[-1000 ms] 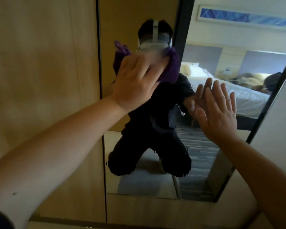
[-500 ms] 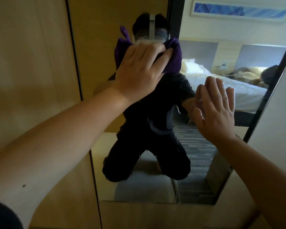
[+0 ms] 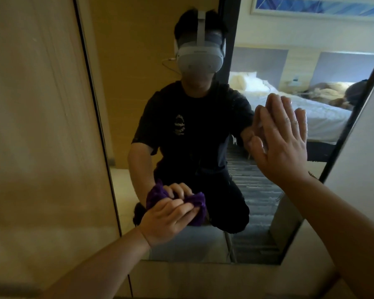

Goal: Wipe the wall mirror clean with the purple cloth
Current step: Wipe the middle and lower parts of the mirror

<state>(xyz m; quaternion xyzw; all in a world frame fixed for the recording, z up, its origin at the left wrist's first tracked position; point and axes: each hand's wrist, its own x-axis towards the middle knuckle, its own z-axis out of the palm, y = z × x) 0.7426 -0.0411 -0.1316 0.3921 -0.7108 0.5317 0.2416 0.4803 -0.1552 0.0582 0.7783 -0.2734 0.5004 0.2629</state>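
The wall mirror (image 3: 138, 104) is a tall pane set in a wooden wall, with its lower edge near the bottom of the view. My left hand (image 3: 168, 221) presses the bunched purple cloth (image 3: 198, 207) against the lower part of the glass. Most of the cloth is hidden under my fingers. My right hand (image 3: 283, 143) lies flat on the glass at mid-height near the mirror's right edge, fingers straight and pointing up, holding nothing. The glass reflects a kneeling person in dark clothes and both hands.
Wooden panels (image 3: 41, 147) flank the mirror on the left and run below it. A pale wall panel (image 3: 358, 169) borders the mirror's dark right frame. Reflected in the glass are a bed with white linen (image 3: 324, 119) and a striped carpet (image 3: 255, 190).
My left hand has swept the cloth from the upper middle of the mirror down to its lower part. My right hand has stayed flat on the glass.
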